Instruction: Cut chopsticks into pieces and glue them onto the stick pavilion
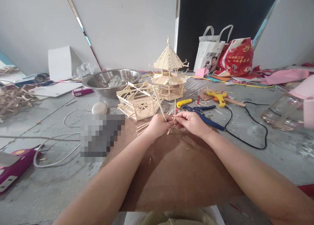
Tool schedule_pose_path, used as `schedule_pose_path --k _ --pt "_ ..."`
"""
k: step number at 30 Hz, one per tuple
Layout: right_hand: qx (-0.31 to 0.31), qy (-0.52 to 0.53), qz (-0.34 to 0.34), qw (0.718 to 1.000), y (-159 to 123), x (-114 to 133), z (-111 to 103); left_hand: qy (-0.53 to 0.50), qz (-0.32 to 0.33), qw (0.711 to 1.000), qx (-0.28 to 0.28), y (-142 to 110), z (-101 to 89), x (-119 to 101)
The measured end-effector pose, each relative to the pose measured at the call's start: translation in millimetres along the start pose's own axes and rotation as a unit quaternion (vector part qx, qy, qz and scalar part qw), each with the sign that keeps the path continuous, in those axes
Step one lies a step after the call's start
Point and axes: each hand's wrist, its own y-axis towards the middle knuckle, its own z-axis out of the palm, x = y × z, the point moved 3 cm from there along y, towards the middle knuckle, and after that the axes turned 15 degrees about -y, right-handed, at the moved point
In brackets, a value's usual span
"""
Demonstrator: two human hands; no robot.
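My left hand (160,125) is closed around a thin wooden stick (159,104) that slants up and to the left. My right hand (191,122) pinches a second, upright wooden stick (175,106), and the fingertips of both hands meet where the sticks come together. Just beyond the left hand stands an open wooden-stick frame (139,104) with several sides. Behind it rises a pagoda model (169,73) of the same sticks, with two roof tiers. Several loose sticks (143,128) lie by the left hand on the brown board (176,172).
Blue-handled pliers (208,117), a yellow-handled tool (183,102) and a yellow glue gun (218,97) with a black cord lie right of the models. A steel basin (113,81) stands behind left. Bags (235,58) sit at the back; a purple power strip (19,166) lies left.
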Motion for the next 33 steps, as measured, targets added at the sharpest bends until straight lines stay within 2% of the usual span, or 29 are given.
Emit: schedule_pose_path --k 5,12,14,18,21,24,27,29,33 --pt "0.006 -0.009 -0.009 1.0 -0.8 0.6 -0.3 0.001 0.002 1.0 0.0 -0.2 -0.2 -1.3" --pt "-0.035 -0.095 -0.016 0.995 -4.5 8.8 -4.4 0.023 0.031 0.999 -0.002 1.0 1.2 -1.0" --pt "-0.032 -0.068 0.0 0.997 -4.1 7.1 -2.2 0.006 0.027 1.0 0.004 -0.2 2.2 -0.9" --pt "-0.016 0.075 0.054 0.996 -0.4 -0.1 2.8 -0.067 0.014 0.997 0.019 -4.1 3.1 -6.0" --pt "-0.053 0.159 0.087 0.982 2.4 -5.7 0.5 -0.107 0.01 0.994 0.031 -6.8 2.3 -11.9" --pt "-0.083 0.192 0.101 0.973 3.3 -9.2 -2.9 -0.115 0.004 0.992 0.047 -8.0 2.1 -14.2" --pt "-0.093 0.177 0.077 0.977 2.2 -6.5 -4.4 -0.122 0.004 0.99 0.069 -8.3 3.1 -13.8" --pt "-0.087 0.161 0.049 0.982 1.1 -1.8 -3.9 -0.126 -0.002 0.989 0.084 -8.6 4.2 -13.4" --pt "-0.012 0.119 0.026 0.992 0.6 4.1 1.3 -0.12 -0.013 0.989 0.081 -9.2 3.9 -14.8"
